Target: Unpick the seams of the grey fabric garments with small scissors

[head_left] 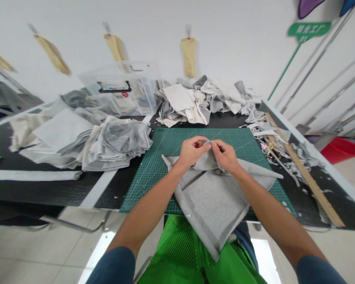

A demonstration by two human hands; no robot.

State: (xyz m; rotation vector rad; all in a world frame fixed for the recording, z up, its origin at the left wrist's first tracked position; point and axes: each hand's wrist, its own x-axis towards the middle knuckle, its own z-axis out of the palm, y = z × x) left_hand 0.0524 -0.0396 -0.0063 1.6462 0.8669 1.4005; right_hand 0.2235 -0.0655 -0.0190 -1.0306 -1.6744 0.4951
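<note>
A piece of grey fabric [217, 197] with folded edges lies over the green cutting mat [162, 146] and hangs past the table's front edge onto my green mesh vest. My left hand [192, 152] pinches the far edge of this fabric between thumb and fingers. Close beside it, my right hand [225, 156] pinches the same edge, so the two thumbs nearly meet. That gripped bit is raised a little above the mat, and its small details are too fine to make out.
Fabric stacks [115, 142] lie to the left, before a clear plastic box [148, 92]. A heap of fabric scraps [180, 98] sits behind the mat. On the right are a wooden ruler [310, 177], scissors [269, 152] and offcuts. A red bucket [341, 152] stands beyond the table.
</note>
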